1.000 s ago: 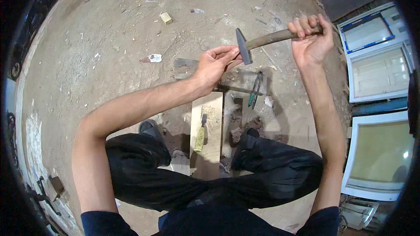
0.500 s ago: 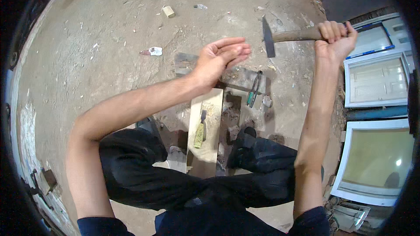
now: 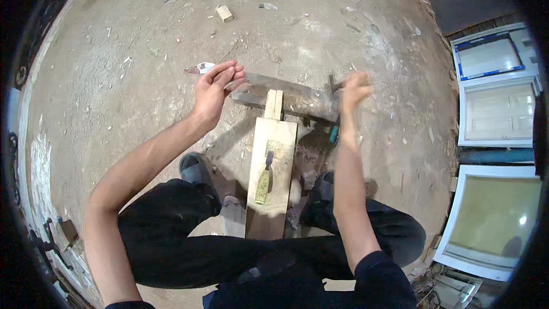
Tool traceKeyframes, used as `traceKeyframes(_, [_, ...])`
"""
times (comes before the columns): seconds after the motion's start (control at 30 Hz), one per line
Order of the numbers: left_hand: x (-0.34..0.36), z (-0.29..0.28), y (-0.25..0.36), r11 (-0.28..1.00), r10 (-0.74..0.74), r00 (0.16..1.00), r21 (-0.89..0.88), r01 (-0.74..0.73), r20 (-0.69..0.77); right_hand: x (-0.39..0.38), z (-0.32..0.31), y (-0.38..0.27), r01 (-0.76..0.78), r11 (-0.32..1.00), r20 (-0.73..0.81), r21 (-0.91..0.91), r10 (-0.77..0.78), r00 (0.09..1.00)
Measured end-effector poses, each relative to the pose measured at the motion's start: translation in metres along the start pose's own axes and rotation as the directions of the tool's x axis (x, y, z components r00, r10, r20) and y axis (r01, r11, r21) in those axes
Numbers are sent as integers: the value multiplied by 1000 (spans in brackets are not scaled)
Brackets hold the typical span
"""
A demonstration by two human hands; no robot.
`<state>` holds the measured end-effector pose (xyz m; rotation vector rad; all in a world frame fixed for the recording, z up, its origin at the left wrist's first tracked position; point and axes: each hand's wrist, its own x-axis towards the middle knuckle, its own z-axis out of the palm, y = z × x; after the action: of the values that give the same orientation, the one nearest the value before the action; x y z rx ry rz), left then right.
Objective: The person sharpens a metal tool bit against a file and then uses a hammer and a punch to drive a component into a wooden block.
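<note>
Blurred by motion, my right hand (image 3: 355, 90) is closed round the handle of a hammer, whose dark head (image 3: 331, 84) shows to the left of the fingers, by the right end of a crosswise grey beam (image 3: 297, 100). My left hand (image 3: 213, 94) hovers near the beam's left end, fingers loosely bent, with nothing in it. A pale wooden board (image 3: 286, 137) with a narrow tongue at its far end runs from between my legs to the beam. A chisel (image 3: 263, 187) with a yellow-green handle lies on the board, blade pointing away from me.
Green-handled pliers (image 3: 333, 134) are partly hidden beside my right forearm. A small wood block (image 3: 225, 13) and a crumpled wrapper (image 3: 200, 68) lie on the dusty floor. White framed panels (image 3: 492, 217) stand along the right side. My shoes (image 3: 195, 169) flank the board.
My right hand has brought the hammer left and down toward the beam's right end. My left hand has moved left, off the board's far end, uncovering its tongue. The chisel stays on the board.
</note>
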<state>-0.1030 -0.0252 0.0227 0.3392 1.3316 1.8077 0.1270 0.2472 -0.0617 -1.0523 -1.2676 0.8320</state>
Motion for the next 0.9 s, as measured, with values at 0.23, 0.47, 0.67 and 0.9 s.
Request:
traceKeyframes(0.23, [3,-40,-9,1000,-16,995,-7,16,-96,-50,14,83,137,967,214,-213,-91,973])
traceKeyframes(0.47, [-4,-37,-8,998,-63,998,17,63,-10,2,-11,72,-284,957,83,-64,288,954])
traceKeyframes(0.67, [3,-16,-11,995,-89,992,44,85,90,65,-58,62,-558,783,229,275,510,829])
traceKeyframes(0.9, [-1,14,-23,931,-326,902,265,252,285,17,-84,2,-672,69,433,738,714,549])
